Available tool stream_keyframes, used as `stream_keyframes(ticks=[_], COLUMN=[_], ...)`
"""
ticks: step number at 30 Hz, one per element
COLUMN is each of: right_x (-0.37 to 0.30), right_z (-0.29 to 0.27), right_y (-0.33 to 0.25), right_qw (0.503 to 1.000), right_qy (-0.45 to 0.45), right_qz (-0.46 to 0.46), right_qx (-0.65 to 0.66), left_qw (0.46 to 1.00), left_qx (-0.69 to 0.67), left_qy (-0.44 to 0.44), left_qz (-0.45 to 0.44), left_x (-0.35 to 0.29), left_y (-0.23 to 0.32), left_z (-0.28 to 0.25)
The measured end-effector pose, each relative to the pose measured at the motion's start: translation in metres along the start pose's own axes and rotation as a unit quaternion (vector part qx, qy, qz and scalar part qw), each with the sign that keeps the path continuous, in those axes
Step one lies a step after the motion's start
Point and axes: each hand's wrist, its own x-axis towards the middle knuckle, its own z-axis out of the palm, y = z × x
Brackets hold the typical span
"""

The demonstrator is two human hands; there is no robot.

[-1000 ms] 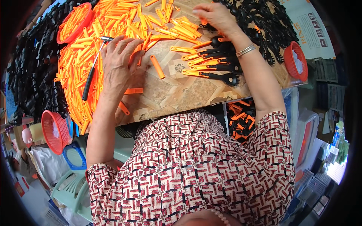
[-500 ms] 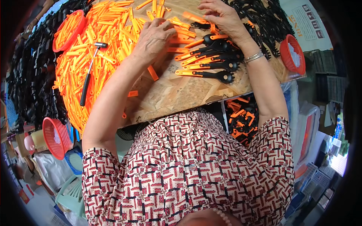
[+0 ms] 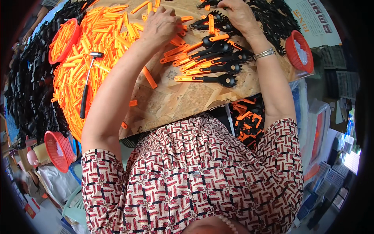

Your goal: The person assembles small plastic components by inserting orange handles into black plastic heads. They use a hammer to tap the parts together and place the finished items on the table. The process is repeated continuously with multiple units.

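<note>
My left hand (image 3: 161, 25) is curled palm down over some orange plastic handles (image 3: 177, 41) at the top middle of the table; what its fingers hold is hidden. At the upper edge my right hand (image 3: 241, 17) has its fingers bent together beside a black toothed piece (image 3: 202, 4), and I cannot make out what is pinched. Between my forearms lies a row of black toothed spoons (image 3: 226, 80) with orange handles pointing left. A loose orange strip (image 3: 211, 24) rests across black spoon heads. Another orange handle (image 3: 149, 78) lies near my left wrist.
A big heap of orange handles (image 3: 72, 93) covers the left, with a small hammer (image 3: 84, 97) on top. Black parts (image 3: 29, 85) pile at far left and black pieces (image 3: 272, 25) at upper right. Red baskets (image 3: 300, 52) stand at both sides. The table edge (image 3: 194, 111) faces me.
My right hand has moved slightly away toward the upper edge, and an orange strip now lies across the black spoon heads. My left hand stays over the handles. The whole view has shifted a little.
</note>
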Motion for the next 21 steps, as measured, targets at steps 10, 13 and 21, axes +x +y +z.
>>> stream_keyframes(ticks=[10,13,21], right_x=[0.009,0.016,0.029], right_z=[0.008,0.026,0.02], right_y=[-0.049,-0.033,-0.059], right_qw=[0.972,0.965,0.929], right_qy=[-0.168,-0.179,0.031], right_qz=[-0.118,-0.151,0.092], right_qx=[-0.114,-0.122,0.357], left_qw=[0.957,0.938,0.822], left_qx=[-0.223,-0.284,-0.496], left_qy=[0.096,0.082,0.044], left_qz=[-0.16,-0.181,-0.275], left_x=[-0.039,-0.052,-0.084], left_y=[0.001,-0.003,0.019], left_z=[-0.029,-0.04,-0.074])
